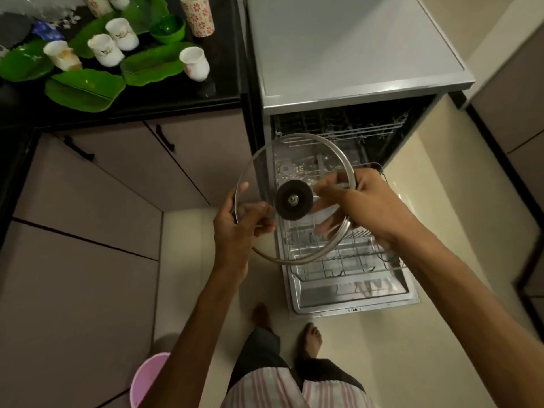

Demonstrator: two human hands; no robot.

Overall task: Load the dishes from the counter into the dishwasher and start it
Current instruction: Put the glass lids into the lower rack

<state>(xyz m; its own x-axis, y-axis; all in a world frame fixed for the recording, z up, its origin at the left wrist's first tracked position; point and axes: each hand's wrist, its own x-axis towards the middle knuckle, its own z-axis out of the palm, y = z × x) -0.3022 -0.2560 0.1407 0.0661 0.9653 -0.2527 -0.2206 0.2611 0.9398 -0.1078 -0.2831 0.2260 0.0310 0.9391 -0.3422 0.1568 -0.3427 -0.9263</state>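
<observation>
A round glass lid (306,160) with a steel rim and a black knob is held above the open dishwasher (353,92). My left hand (238,228) grips its left rim. My right hand (365,204) grips the right rim, fingers showing through the glass. Below the lid, the lower rack (347,260) is pulled out over the lowered door. On the black counter (176,98) at top left sit several white cups (194,63), several green leaf-shaped plates (85,88), a green bowl (169,29) and a patterned tumbler (197,14).
Beige cabinet doors (97,184) with black handles stand under the counter. A pink bucket (147,378) sits on the floor at lower left. My bare feet (310,337) stand just in front of the dishwasher door. A wall and cabinets lie at the right.
</observation>
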